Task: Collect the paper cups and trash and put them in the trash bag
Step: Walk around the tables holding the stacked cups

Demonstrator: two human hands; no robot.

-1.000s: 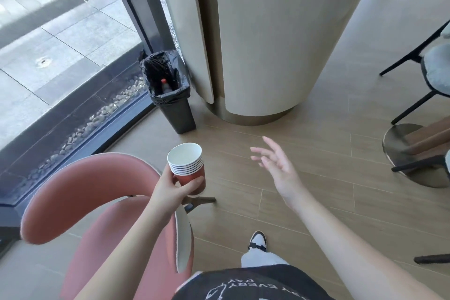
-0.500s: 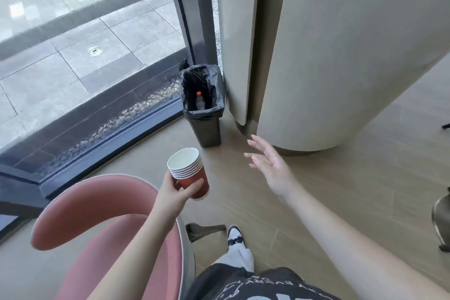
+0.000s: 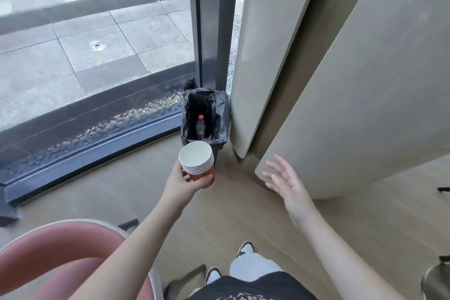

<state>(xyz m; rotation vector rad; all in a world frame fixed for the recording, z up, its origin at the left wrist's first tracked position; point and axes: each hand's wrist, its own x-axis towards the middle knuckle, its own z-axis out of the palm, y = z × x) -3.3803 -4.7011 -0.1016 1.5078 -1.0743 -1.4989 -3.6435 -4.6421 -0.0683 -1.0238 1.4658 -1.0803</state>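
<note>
The left hand (image 3: 181,184) is gripping a cup stack (image 3: 197,163) just near of the bag-lined bin (image 3: 214,109) — its base is hidden behind the cups. A bottle (image 3: 200,126) is standing inside. The right hand (image 3: 288,181) is hovering with fingers spread — holding nothing.

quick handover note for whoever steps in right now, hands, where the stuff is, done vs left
Left hand: grips a nested stack of paper cups, upright, held out in front of the bin.
Right hand: open, empty, fingers spread in the air beside the pillar.
Trash bag: black, lines the bin by the window; a bottle is already inside.
Done: cups gathered and stacked.
Left: drop the stack in the bag; no other trash shows in view.
</note>
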